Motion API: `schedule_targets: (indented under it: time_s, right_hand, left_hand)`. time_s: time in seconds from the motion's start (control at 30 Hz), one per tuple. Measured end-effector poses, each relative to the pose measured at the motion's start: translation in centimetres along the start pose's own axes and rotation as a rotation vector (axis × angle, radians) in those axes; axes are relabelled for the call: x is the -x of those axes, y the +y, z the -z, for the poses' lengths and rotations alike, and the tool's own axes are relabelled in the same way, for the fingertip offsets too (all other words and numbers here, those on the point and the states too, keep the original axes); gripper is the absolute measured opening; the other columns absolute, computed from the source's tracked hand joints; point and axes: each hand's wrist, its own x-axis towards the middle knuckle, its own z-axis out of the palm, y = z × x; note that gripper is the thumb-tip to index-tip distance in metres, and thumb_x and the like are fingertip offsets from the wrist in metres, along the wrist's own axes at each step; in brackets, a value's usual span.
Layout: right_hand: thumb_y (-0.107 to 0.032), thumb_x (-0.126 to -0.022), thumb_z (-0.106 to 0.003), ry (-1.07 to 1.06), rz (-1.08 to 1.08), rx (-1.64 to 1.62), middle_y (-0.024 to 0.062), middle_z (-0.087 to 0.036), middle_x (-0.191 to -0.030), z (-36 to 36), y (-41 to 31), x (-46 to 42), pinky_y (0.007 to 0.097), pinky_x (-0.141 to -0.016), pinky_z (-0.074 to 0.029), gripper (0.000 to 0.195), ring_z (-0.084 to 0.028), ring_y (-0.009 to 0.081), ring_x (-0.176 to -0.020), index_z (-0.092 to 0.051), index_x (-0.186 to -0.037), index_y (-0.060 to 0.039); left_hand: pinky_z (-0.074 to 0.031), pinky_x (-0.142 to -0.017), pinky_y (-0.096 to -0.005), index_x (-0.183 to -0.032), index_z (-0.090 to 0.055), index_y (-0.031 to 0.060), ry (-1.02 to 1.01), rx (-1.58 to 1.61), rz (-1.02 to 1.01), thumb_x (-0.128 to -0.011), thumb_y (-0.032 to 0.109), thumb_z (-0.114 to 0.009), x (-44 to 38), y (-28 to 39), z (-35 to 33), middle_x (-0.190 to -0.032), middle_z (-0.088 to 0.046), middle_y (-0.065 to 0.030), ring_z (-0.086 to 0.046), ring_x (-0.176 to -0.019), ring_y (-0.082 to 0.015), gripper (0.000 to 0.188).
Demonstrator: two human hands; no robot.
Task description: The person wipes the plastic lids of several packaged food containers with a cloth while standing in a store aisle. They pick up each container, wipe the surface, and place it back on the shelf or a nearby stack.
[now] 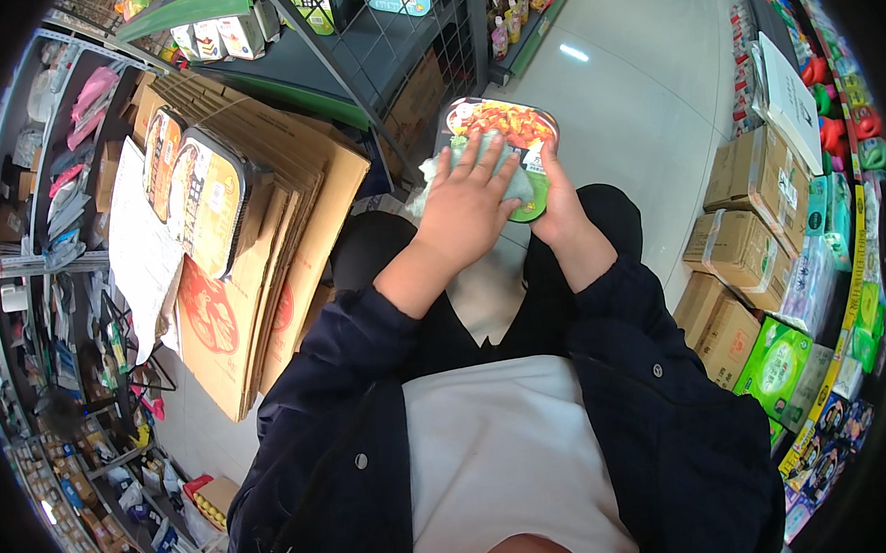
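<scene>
A rectangular food package (506, 120) with a picture of a dish and a green lower part is held up above my knees. My right hand (563, 195) grips its right edge, thumb along the side. Spread flat over the package's face, my left hand (470, 200) presses a pale green cloth (437, 173) against it. The cloth sticks out past the fingers on the left and covers part of the printed front. Two similar packages, one orange (162, 157) and one yellowish (210, 202), lie side by side on a stack of flattened cardboard boxes (225, 340) to the left.
A wire-mesh shelf unit (341, 56) holding packaged goods stands ahead. Taped cardboard cartons (742, 249) and tissue packs (772, 368) line the right side by a stocked shelf. Racks (44, 260) with bagged items fill the far left. White paper (140, 262) hangs beside the stack.
</scene>
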Motion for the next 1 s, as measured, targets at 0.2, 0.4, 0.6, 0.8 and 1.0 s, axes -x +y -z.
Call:
schedule_targets:
  time_s: [0.2, 0.4, 0.6, 0.8, 1.0]
  right_hand:
    - [-0.055, -0.099, -0.041, -0.035, -0.189, -0.108, 0.01, -0.049, -0.142, -1.3, -0.4, 0.6, 0.0454, -0.107, -0.041, 0.062, -0.049, 0.027, -0.13, -0.04, -0.144, -0.0123]
    - [-0.051, -0.099, -0.043, -0.184, -0.168, -0.098, 0.0128, -0.046, -0.145, -0.2, -0.9, 0.1, 0.0484, -0.109, -0.039, 0.064, -0.047, 0.03, -0.132, -0.035, -0.147, -0.0079]
    - [-0.046, -0.098, -0.051, -0.279, -0.259, 0.006, 0.0139, -0.051, -0.14, -0.8, -1.1, 0.6, 0.0457, -0.108, -0.041, 0.063, -0.052, 0.0285, -0.127, -0.038, -0.144, -0.0046]
    - [-0.04, -0.1, -0.049, -0.071, -0.201, 0.187, 0.0135, -0.051, -0.139, 0.3, -0.8, 0.3, 0.0421, -0.104, -0.043, 0.055, -0.052, 0.026, -0.127, -0.043, -0.141, -0.0047]
    - [-0.024, -0.082, -0.069, 0.02, 1.044, 1.589, 0.0214, -0.047, -0.138, -3.3, 0.1, 4.6, 0.0459, -0.106, -0.038, 0.06, -0.044, 0.041, -0.128, -0.05, -0.136, -0.0041]
  left_hand:
    - [-0.025, -0.116, -0.0467, -0.145, -0.036, -0.0002, 0.185, 0.49, -0.065, -0.093, 0.023, -0.059, -1.7, 0.2, 1.2, -0.148, -0.039, -0.024, -0.031, -0.141, -0.0398, 0.061]
    - [-0.037, -0.109, -0.0408, -0.14, -0.045, 0.0017, 0.521, 0.376, 0.319, -0.087, 0.011, -0.066, 0.6, -3.8, 3.4, -0.139, -0.049, -0.0237, -0.045, -0.133, -0.0354, 0.058]
    - [-0.041, -0.106, -0.0417, -0.142, -0.04, 0.0031, -0.053, 2.159, 0.667, -0.089, 0.028, -0.071, 4.4, -5.7, -0.2, -0.136, -0.054, -0.0128, -0.053, -0.125, -0.0257, 0.066]
    - [-0.041, -0.107, -0.0458, -0.138, -0.047, 0.0041, 0.031, 2.419, 0.665, -0.089, 0.034, -0.068, 5.9, -5.0, -3.1, -0.133, -0.057, -0.0134, -0.055, -0.123, -0.0297, 0.062]
    - [-0.043, -0.106, -0.0445, -0.137, -0.047, 0.0046, 0.135, 2.442, 0.631, -0.09, 0.033, -0.065, 6.0, -5.2, -3.8, -0.133, -0.057, -0.0133, -0.055, -0.123, -0.0296, 0.058]
